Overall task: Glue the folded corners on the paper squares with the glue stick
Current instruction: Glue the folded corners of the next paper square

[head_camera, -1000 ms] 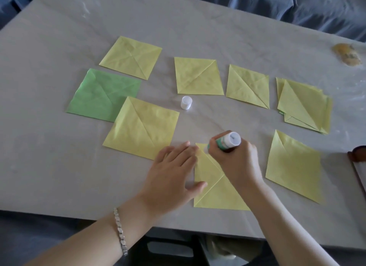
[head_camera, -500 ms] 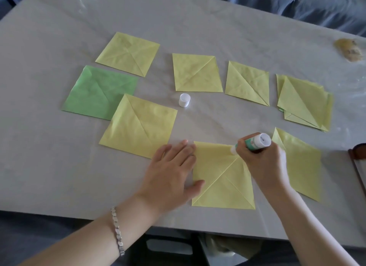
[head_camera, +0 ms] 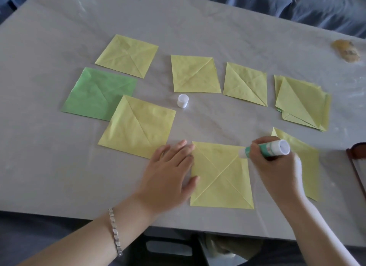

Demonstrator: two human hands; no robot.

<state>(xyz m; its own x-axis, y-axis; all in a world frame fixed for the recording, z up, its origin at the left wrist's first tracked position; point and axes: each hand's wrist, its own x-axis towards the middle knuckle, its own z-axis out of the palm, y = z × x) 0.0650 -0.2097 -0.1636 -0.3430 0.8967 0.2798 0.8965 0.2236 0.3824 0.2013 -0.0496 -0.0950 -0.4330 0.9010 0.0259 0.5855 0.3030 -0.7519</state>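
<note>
While the left hand [head_camera: 170,166] lies flat with straight fingers on the left edge of the near square [head_camera: 221,178], the right hand [head_camera: 277,170] has its grip clamped round the glue stick [head_camera: 267,148], tip touching that square's upper right corner. The square lies by the near edge of a grey surface [head_camera: 59,166]. The white cap [head_camera: 183,100] stands farther back, apart from the papers. One green square [head_camera: 99,95] lies partly under a yellow one, and a stack [head_camera: 303,103] sits to the right. Crumpled blue fabric [head_camera: 297,6] lies behind the surface, and a yellowish lump [head_camera: 345,50] is at its far right.
</note>
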